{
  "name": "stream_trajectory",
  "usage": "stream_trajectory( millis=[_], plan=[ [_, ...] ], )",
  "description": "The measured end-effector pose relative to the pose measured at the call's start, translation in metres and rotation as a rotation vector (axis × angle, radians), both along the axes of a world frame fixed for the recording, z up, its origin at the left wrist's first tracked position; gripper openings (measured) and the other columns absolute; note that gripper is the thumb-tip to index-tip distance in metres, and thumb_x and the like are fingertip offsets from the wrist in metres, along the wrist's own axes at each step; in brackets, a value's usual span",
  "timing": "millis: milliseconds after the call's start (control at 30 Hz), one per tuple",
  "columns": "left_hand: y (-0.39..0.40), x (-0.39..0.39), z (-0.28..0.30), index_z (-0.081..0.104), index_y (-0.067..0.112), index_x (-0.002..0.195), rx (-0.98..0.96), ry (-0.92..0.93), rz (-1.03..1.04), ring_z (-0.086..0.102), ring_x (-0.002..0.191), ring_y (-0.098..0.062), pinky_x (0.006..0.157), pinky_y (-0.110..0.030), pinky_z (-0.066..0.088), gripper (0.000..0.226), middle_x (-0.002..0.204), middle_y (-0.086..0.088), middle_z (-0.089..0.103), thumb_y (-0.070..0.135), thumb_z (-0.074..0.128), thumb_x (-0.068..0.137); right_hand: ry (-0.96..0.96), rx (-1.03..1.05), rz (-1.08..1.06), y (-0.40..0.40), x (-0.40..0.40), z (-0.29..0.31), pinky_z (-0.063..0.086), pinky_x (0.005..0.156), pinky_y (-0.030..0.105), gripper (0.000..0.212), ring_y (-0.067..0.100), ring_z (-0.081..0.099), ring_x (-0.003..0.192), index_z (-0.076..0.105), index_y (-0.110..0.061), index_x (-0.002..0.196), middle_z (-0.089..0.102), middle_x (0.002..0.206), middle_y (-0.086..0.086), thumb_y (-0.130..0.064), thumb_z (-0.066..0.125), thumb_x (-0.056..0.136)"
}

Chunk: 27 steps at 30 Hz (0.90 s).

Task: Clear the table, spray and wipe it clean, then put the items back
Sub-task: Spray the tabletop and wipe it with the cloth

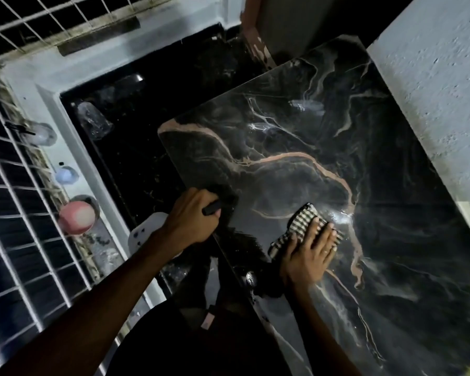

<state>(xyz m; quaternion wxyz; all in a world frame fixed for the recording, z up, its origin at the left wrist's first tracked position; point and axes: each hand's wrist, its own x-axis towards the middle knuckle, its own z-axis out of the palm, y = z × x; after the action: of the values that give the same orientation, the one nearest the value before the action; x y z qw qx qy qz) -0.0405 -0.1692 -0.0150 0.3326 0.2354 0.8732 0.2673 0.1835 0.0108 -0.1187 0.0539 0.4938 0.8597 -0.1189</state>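
Head view shows you a dark marble-patterned bench (pixel 296 147) beside a rough white wall (pixel 440 85). Your right hand (pixel 308 256) lies flat, fingers spread, pressing a striped cloth (pixel 303 222) onto the glossy top. Your left hand (pixel 193 218) is closed around a dark object (pixel 211 208) at the bench's edge.
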Motion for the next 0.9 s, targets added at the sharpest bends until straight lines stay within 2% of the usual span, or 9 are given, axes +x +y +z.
stream_trajectory(
  millis=[167,300,367,467,533,633,733,800,900],
  plan=[
    [-0.036,-0.013,-0.004,0.068,0.013,0.074,-0.013,0.042,0.095,0.065,0.08,-0.038,0.071,-0.044,0.057,0.024,0.074,-0.013,0.067,0.029,0.052,0.066,0.037,-0.029,0.109,-0.092,-0.026,0.004,0.017,0.125,0.058,0.072,0.04,0.016,0.156,0.03,-0.012,0.16,0.016,0.169,0.022,-0.046,0.043,0.098],
    [-0.07,-0.028,-0.007,0.063,0.005,0.067,0.005,0.124,0.176,0.065,0.067,-0.039,0.062,-0.046,0.055,0.023,0.061,-0.014,0.063,0.025,0.052,0.067,0.113,-0.041,0.136,-0.141,-0.109,0.003,0.008,0.127,0.057,0.073,0.04,0.009,0.157,0.023,-0.014,0.162,0.012,0.169,0.023,-0.048,0.041,0.1],
    [-0.085,-0.032,-0.007,0.062,0.008,0.064,0.032,0.128,0.23,0.067,0.067,-0.036,0.062,-0.044,0.054,0.017,0.061,-0.011,0.064,0.022,0.053,0.067,0.133,-0.079,0.252,-0.155,-0.169,0.001,0.004,0.127,0.056,0.076,0.038,0.002,0.158,0.015,-0.017,0.164,0.005,0.17,0.022,-0.048,0.04,0.099],
    [-0.097,-0.033,-0.008,0.064,0.018,0.062,0.032,0.122,0.256,0.068,0.069,-0.031,0.064,-0.041,0.055,0.011,0.064,-0.006,0.067,0.019,0.053,0.064,0.132,-0.132,0.43,-0.158,-0.218,-0.002,0.007,0.126,0.057,0.076,0.035,-0.001,0.159,0.01,-0.019,0.165,0.0,0.171,0.019,-0.048,0.036,0.099],
    [-0.1,-0.034,-0.011,0.068,0.013,0.066,0.028,0.11,0.249,0.069,0.071,-0.032,0.066,-0.044,0.056,0.019,0.066,-0.009,0.069,0.023,0.052,0.063,0.144,-0.121,0.549,-0.144,-0.203,-0.005,0.01,0.126,0.055,0.071,0.032,0.002,0.159,0.015,-0.022,0.164,0.004,0.172,0.016,-0.046,0.037,0.101],
    [-0.096,-0.038,-0.019,0.069,0.013,0.067,0.041,0.06,0.251,0.07,0.077,-0.035,0.072,-0.045,0.058,0.023,0.07,-0.011,0.071,0.027,0.052,0.061,0.111,-0.1,0.712,-0.118,-0.123,-0.005,0.012,0.127,0.054,0.067,0.026,0.002,0.16,0.015,-0.025,0.164,0.005,0.172,0.011,-0.045,0.037,0.104],
    [-0.087,-0.04,-0.024,0.069,0.013,0.069,0.072,0.004,0.278,0.07,0.076,-0.035,0.072,-0.046,0.058,0.028,0.069,-0.011,0.07,0.033,0.051,0.061,0.054,-0.094,0.613,-0.088,-0.022,0.002,0.017,0.125,0.057,0.063,0.027,0.007,0.16,0.023,-0.024,0.163,0.008,0.172,0.01,-0.047,0.031,0.104],
    [-0.077,-0.038,-0.023,0.069,0.015,0.068,0.072,-0.006,0.269,0.07,0.076,-0.036,0.072,-0.046,0.058,0.019,0.069,-0.011,0.071,0.026,0.054,0.062,0.006,-0.088,0.459,-0.057,0.015,0.005,0.02,0.124,0.06,0.065,0.03,0.012,0.159,0.024,-0.022,0.162,0.008,0.171,0.011,-0.051,0.021,0.105],
    [-0.065,-0.037,-0.021,0.066,0.02,0.065,0.08,-0.008,0.241,0.068,0.08,-0.037,0.073,-0.046,0.058,0.012,0.071,-0.011,0.07,0.023,0.055,0.061,-0.043,0.012,0.106,-0.016,-0.026,-0.002,0.026,0.12,0.063,0.068,0.038,0.022,0.155,0.026,-0.018,0.162,0.019,0.168,0.018,-0.05,0.026,0.102]
  ],
)
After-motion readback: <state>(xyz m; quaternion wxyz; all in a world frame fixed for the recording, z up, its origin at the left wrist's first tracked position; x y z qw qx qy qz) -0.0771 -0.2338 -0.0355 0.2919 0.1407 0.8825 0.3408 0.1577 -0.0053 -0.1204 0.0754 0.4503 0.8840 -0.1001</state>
